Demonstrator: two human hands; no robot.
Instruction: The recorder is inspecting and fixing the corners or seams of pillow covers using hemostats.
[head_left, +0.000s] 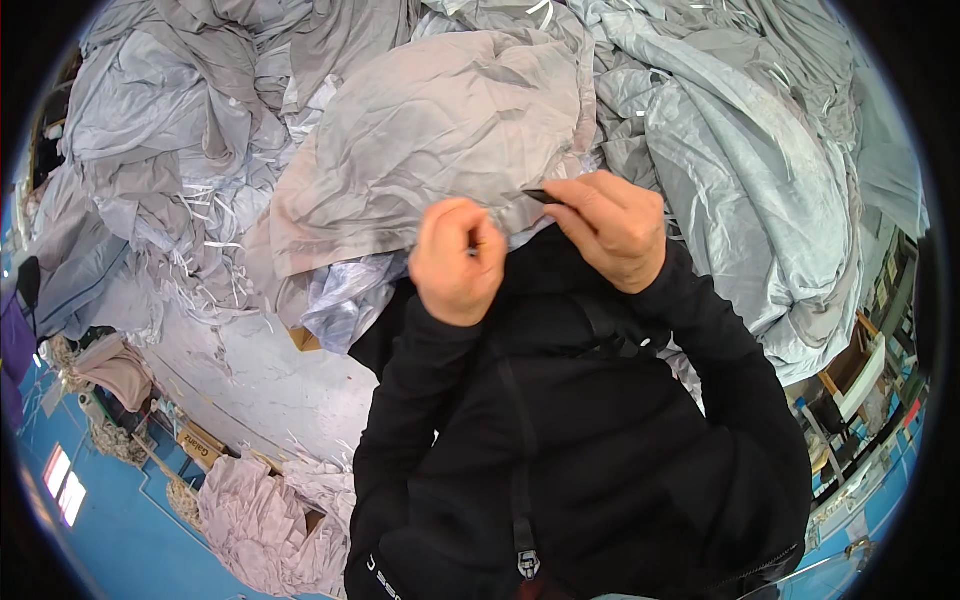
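My right hand (615, 232) pinches a small black pointed tool (541, 196), its tip aimed left over the cloth. Whether it is a pair of snips or something else cannot be made out. Just to the left, my left hand (458, 262) is curled closed and slightly blurred. A small dark and yellowish spot shows between its thumb and fingers, too small to name. Beneath and beyond both hands spreads a wrinkled light grey fabric piece (440, 130) with a stitched hem. A paler, shiny bit of cloth (350, 295) pokes out under its near edge.
Heaped grey fabric (160, 110) with white ties lies at the left, and a silvery pile (740, 190) at the right. A pale table surface (250, 375) shows lower left. Pinkish cloth (265, 525) and a cardboard box (203, 443) sit near the blue floor (120, 530).
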